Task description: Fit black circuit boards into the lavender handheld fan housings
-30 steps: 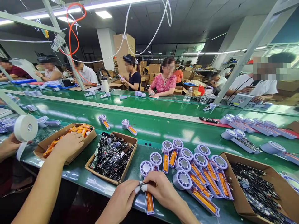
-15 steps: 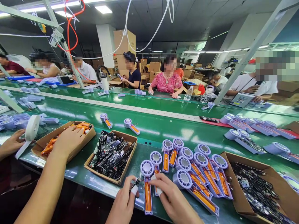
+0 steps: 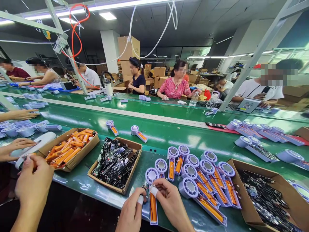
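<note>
In front of me lies a purple fan housing (image 3: 152, 176) with a round head and a long handle holding an orange battery (image 3: 153, 209). My left hand (image 3: 132, 206) is closed on a small circuit board (image 3: 144, 186), mostly hidden by the fingers. Over the handle's upper end, my right hand (image 3: 171, 201) has its fingertips pinched near thin wires; what they grip is too small to make out. White wrapping covers some fingertips of both hands. Several similar fan housings (image 3: 189, 170) with orange batteries lie right of and behind this one.
A carton of circuit boards (image 3: 138, 153) stands left; another carton (image 3: 289, 185) of boards stands right. At far left a co-worker's hand (image 3: 33, 183) works beside a carton of orange batteries (image 3: 96, 137). Two fan units lie on the green belt (image 3: 164, 129). People sit across the line.
My right fingertips have come closer to my left ones above the handle, and the board is more hidden. The co-worker's hand has left the battery carton and moved toward the tape roll.
</note>
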The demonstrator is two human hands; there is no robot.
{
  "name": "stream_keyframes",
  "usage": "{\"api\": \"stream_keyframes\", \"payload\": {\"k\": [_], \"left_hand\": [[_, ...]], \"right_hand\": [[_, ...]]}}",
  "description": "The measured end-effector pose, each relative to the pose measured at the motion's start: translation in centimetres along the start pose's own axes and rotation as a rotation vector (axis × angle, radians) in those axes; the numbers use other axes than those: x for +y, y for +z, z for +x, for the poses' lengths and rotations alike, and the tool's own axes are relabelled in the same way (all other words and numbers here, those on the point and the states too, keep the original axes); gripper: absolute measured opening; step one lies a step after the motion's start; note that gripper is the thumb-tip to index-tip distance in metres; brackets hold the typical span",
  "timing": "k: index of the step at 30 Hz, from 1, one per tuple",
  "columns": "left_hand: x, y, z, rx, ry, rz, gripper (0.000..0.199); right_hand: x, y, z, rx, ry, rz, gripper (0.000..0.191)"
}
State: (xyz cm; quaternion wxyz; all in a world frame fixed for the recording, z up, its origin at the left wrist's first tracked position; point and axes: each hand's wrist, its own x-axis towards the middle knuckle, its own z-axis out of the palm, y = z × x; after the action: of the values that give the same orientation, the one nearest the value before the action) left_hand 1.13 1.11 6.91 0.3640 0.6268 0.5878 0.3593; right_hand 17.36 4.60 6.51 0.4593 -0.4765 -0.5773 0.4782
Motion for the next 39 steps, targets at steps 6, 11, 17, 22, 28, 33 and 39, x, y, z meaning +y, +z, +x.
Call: {"api": "stream_keyframes", "payload": {"k": [6, 11, 17, 22, 28, 33, 39], "left_hand": [[0.7, 0.3, 0.1, 0.069, 0.013, -0.008, 0.025], [0.1, 1.0, -0.1, 0.12, -0.074, -0.009, 0.032], [-0.4, 1.0, -0.2, 0.14, -0.149, 0.041, 0.039], [-0.4, 1.0, -0.2, 0.134, -0.138, 0.028, 0.037], [-0.7, 1.7, -0.4, 0.139, -0.063, 0.062, 0.034], [-1.1, 1.8, -0.8, 0.118, 0.053, 0.086, 0.035], [-0.7, 0.3, -0.5, 0.128, 0.013, 0.055, 0.031]], "right_hand": [[-0.7, -0.1, 0.1, -0.029, -0.191, -0.162, 0.017], [-0.5, -0.3, -0.1, 0.027, -0.435, -0.565, 0.028], [-1.6, 0.1, 0.3, -0.018, -0.649, -0.987, 0.03], [-2.1, 0.1, 0.7, -0.079, -0.672, -1.126, 0.023], [-1.0, 0.9, 0.3, -0.004, -0.651, -1.117, 0.019], [-0.1, 1.9, -0.3, 0.118, -0.635, -1.051, 0.021], [0.3, 1.1, 0.0, 0.058, -0.757, -0.971, 0.024]]}}
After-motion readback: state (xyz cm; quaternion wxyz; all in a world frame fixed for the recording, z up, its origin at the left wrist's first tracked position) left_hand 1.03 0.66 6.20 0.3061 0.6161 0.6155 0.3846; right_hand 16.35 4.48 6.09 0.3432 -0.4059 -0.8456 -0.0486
